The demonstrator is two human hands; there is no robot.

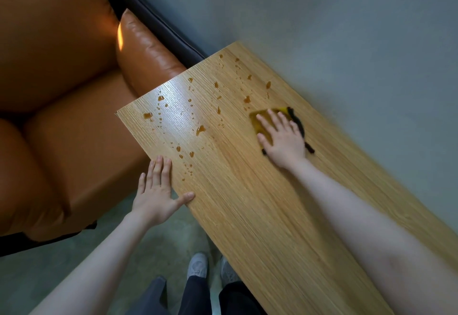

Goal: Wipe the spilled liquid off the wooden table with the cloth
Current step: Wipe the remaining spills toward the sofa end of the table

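- The right hand (285, 138) lies flat on the cloth (262, 121), fingers straight and spread, pressing it to the table (260, 215); its grip is released, with nothing curled round the fabric.
- The cloth is yellow with a dark border, and sits near the table's right long edge, toward the far end.
- The spilled liquid (200, 129) shows as amber drops and small puddles scattered over the far end of the table, from the left far corner across to just beside the cloth.
- The left hand (156, 190) rests open at the table's left long edge, its thumb on the wood and its fingers straight along the edge; it holds nothing.
- An orange leather sofa (62, 91) stands beside the table's left edge.
- Grey shoes (198, 264) stand on the floor by the near left edge.
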